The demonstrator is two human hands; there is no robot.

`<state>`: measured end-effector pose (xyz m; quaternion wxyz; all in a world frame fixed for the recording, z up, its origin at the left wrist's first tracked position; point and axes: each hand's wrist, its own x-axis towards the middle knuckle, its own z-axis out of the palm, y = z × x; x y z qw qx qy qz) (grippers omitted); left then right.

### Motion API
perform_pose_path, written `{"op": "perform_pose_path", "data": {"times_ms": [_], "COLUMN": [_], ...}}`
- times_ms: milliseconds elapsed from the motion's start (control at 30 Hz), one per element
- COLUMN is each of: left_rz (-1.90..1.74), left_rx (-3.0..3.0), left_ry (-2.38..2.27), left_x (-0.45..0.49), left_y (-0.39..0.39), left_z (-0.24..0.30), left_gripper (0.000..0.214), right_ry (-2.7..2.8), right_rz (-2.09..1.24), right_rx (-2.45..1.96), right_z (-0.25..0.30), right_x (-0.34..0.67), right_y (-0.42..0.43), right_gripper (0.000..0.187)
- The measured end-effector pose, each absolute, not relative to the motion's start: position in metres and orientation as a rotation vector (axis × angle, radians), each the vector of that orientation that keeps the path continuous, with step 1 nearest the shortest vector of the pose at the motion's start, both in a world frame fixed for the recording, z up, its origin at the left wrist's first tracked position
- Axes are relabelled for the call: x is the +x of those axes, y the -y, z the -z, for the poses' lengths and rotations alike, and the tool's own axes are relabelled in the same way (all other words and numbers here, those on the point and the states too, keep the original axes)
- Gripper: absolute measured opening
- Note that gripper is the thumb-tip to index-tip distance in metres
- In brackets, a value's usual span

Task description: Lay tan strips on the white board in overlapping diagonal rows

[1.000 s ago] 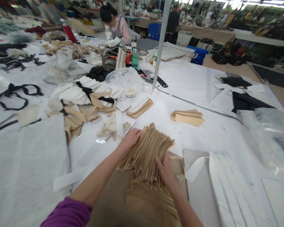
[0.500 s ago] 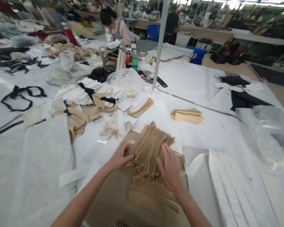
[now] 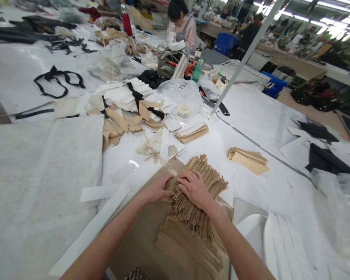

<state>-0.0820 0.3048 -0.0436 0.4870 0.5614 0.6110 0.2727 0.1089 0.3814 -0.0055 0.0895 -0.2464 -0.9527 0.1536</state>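
Observation:
A thick row of narrow brown strips (image 3: 205, 165), fabric or paper I cannot tell, stands packed on edge on a brown board (image 3: 137, 237). My left hand (image 3: 159, 189) is at the row's left end, thumb on the near side and fingers curled round the far side, partly hidden. Across the top of the strips lies my right hand (image 3: 195, 189), its fingers stretched toward the left end and slightly bent. Closer to me, a second, flatter layer of brown pieces (image 3: 189, 245) lies fanned out on the board.
Two small tan stacks (image 3: 249, 160) (image 3: 192, 134) lie beyond the row. To the left are tan scraps (image 3: 119, 120), a tape roll (image 3: 183, 110) and a large pale sheet (image 3: 43, 167). White strips (image 3: 288, 241) lie right. A metal pole (image 3: 245, 58) rises behind; a co-worker (image 3: 182, 27) sits across.
My right hand has moved from the row's right side onto its top, leftward near my left hand. My left hand has closed in on the left end. The view has tilted and turned left.

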Motion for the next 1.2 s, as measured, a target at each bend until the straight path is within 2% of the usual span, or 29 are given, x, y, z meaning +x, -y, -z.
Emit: {"op": "perform_pose_path", "data": {"times_ms": [867, 1067, 1200], "left_rz": [-0.484, -0.519, -0.540], "left_rx": [1.459, 1.451, 1.415], "left_ry": [-1.803, -1.748, -1.716], "left_x": [-0.064, -0.070, -0.076], "left_y": [-0.302, -0.307, -0.310], "left_z": [0.051, 0.049, 0.048], "left_gripper": [0.057, 0.044, 0.049], "right_ry": [2.891, 2.884, 2.895], "right_rz": [-0.555, -0.534, -0.520], "right_rx": [-0.628, -0.616, -0.587], "right_z": [0.018, 0.018, 0.019], "right_x": [0.122, 0.125, 0.126], "right_y": [-0.385, -0.383, -0.382], "right_gripper": [0.013, 0.014, 0.017]}}
